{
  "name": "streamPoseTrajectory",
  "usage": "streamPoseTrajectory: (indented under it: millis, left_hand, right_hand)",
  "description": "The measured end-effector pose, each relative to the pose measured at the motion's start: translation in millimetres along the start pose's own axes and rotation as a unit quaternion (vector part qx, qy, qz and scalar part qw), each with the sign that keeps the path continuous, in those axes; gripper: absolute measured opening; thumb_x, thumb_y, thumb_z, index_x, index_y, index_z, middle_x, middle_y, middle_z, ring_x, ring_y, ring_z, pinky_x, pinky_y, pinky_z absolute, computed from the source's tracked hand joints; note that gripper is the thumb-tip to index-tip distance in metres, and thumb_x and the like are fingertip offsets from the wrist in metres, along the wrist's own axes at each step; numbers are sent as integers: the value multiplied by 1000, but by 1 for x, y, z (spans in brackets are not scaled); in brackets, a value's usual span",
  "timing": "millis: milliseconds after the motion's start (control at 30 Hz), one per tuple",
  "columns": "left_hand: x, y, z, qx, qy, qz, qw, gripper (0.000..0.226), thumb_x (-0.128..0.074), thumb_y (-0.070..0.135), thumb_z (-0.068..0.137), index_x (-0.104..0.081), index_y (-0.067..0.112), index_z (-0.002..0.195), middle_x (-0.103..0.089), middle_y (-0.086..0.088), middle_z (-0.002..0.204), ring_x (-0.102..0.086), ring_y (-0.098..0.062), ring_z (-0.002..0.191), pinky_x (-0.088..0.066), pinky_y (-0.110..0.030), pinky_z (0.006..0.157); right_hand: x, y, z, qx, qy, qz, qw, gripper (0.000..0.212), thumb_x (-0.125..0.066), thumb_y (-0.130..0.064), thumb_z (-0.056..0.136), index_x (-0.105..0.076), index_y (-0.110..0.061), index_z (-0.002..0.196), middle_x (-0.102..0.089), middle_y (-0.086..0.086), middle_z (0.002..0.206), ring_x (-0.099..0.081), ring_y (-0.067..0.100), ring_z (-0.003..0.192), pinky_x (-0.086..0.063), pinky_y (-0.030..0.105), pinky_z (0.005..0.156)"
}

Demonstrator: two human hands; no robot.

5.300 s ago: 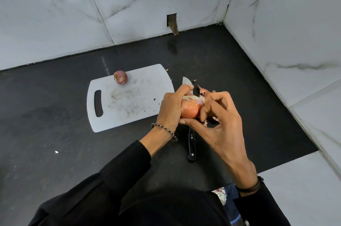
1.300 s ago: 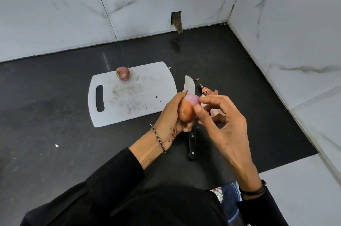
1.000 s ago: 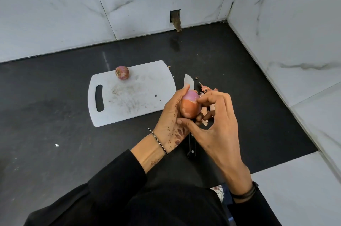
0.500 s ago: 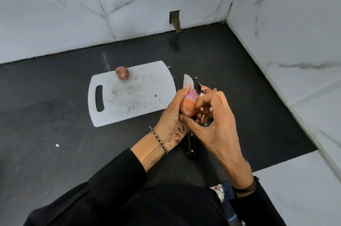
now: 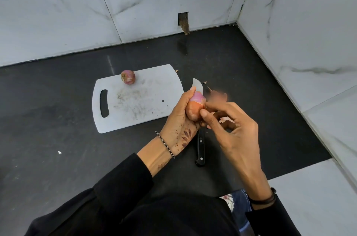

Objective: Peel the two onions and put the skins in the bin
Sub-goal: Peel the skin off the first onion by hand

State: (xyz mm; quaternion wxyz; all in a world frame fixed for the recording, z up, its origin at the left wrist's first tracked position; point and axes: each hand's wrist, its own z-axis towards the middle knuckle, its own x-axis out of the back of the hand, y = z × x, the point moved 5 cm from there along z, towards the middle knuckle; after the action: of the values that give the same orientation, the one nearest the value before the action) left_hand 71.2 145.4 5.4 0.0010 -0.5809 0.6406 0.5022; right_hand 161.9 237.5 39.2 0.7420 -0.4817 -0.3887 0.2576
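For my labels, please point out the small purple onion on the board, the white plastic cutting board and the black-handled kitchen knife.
small purple onion (image 5: 127, 77), head view, centre of its skin.
white plastic cutting board (image 5: 156, 83), head view, bare surface.
black-handled kitchen knife (image 5: 200, 148), head view, its handle.

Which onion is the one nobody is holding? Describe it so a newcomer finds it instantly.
On the black counter lies a white cutting board with a handle slot at its left end. The small onion sits alone at the board's far edge, up and right of the slot. Unlike the half-peeled onion gripped in the left hand, no hand touches it.
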Motion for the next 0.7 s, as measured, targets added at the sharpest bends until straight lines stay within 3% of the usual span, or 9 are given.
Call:
streamPoseTrajectory:
  millis: [100, 200, 267, 333, 367, 433, 500, 600, 700]
  left_hand:
    - [3, 0, 1, -12, 15, 29, 999, 36, -50, 45, 97, -57, 11, 103, -65, -4, 77, -62, -13, 68, -47, -29, 67]
    - [8, -2, 4, -29, 36, 63, 997, 41, -53, 46, 96, -48, 11, 115, -61, -5, 81, -58, -14, 68, -46, -28, 62]
    - [8, -4, 5, -41, 41, 77, 995, 45, -57, 49, 93, -48, 11, 116, -61, -6, 84, -59, -18, 75, -52, -36, 74]
    - [9, -6, 8, -49, 47, 91, 994, 45, -59, 52, 91, -52, 12, 108, -62, -6, 85, -60, -20, 81, -50, -45, 90]
    - [9, -6, 11, -56, 46, 103, 992, 40, -56, 52, 93, -52, 13, 99, -61, -1, 78, -60, -16, 75, -51, -43, 86]
    - [10, -6, 17, -74, 41, 145, 986, 39, -49, 52, 97, -46, 14, 84, -54, 8, 60, -52, -7, 54, -49, -28, 63]
    - [12, -6, 22, -87, 53, 181, 978, 47, -47, 53, 98, -42, 7, 92, -50, 6, 59, -48, -5, 48, -43, -22, 52]
    - [11, -9, 23, -92, 61, 203, 973, 50, -50, 58, 94, -43, 9, 103, -51, 1, 68, -51, -4, 50, -45, -24, 53]
    - [12, -11, 24, -90, 76, 203, 972, 51, -55, 59, 92, -45, 11, 108, -54, 1, 73, -54, -3, 52, -47, -24, 57]
  right_hand:
    - [2, 2, 1, 25, 1, -21, 999, 13, -75, -20, 93, -80, -20, 105, -73, -15, 94, -70, 16, 89, -58, 39, 69]
    - [1, 2, 4, 29, -16, -51, 998, 6, -74, -19, 93, -79, -20, 98, -70, -18, 87, -68, 13, 85, -54, 26, 66]
    - [-2, 2, 6, 28, -25, -73, 997, 4, -74, -16, 92, -75, -20, 91, -66, -21, 84, -65, 8, 81, -48, 15, 64]
    - [-6, 4, 7, 13, -32, -80, 996, 7, -71, -16, 91, -70, -23, 88, -64, -22, 83, -63, 5, 78, -46, 13, 63]
    - [-8, 5, 7, 3, -38, -72, 997, 7, -69, -18, 91, -68, -24, 88, -64, -20, 83, -64, 7, 78, -47, 14, 63]
    - [-12, 9, 7, -19, -51, -45, 997, 7, -66, -21, 91, -66, -27, 87, -66, -16, 83, -66, 10, 79, -51, 18, 65]
    - [-13, 12, 7, -35, -59, -28, 997, 11, -66, -19, 92, -65, -28, 86, -67, -17, 86, -66, 9, 80, -51, 18, 66]
    - [-11, 17, 6, -53, -69, -6, 996, 12, -65, -15, 95, -66, -24, 88, -68, -17, 87, -67, 8, 80, -51, 17, 68]
    - [-11, 20, 3, -65, -72, 34, 995, 11, -63, -24, 97, -65, -28, 87, -68, -10, 86, -68, 15, 81, -54, 30, 71]
